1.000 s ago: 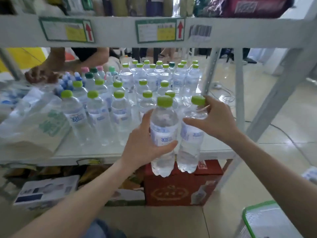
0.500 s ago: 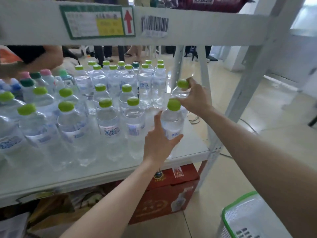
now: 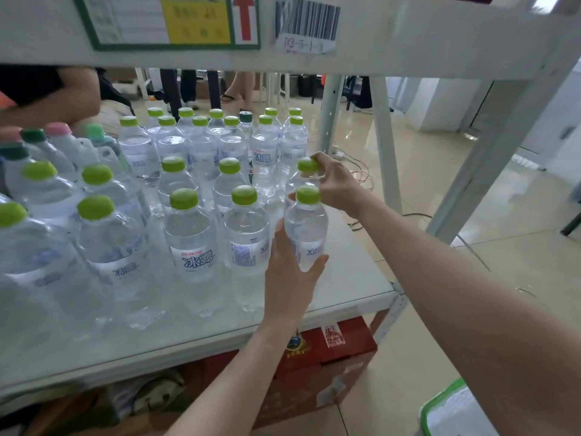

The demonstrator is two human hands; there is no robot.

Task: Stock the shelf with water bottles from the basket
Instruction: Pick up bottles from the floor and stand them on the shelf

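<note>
Several clear water bottles with green caps stand in rows on the white shelf (image 3: 352, 278). My left hand (image 3: 290, 272) is wrapped around the body of the front-right bottle (image 3: 309, 228), which stands on the shelf at the end of the front row. My right hand (image 3: 336, 180) pinches the green cap of a second bottle (image 3: 306, 166) just behind it, near the shelf's right edge. The basket (image 3: 440, 407), white with a green rim, shows only a corner at the bottom right on the floor.
Another person's arm (image 3: 50, 99) reaches in from behind the shelf at the far left, by bottles with pink and dark green caps (image 3: 58, 129). A red carton (image 3: 323, 363) sits under the shelf. White uprights (image 3: 385, 143) stand at the right. A labelled shelf beam (image 3: 408, 36) runs overhead.
Both bottles came up from below the shelf edge onto the shelf. The right-hand bottle went back behind the left-hand one. My view moved closer and to the right.
</note>
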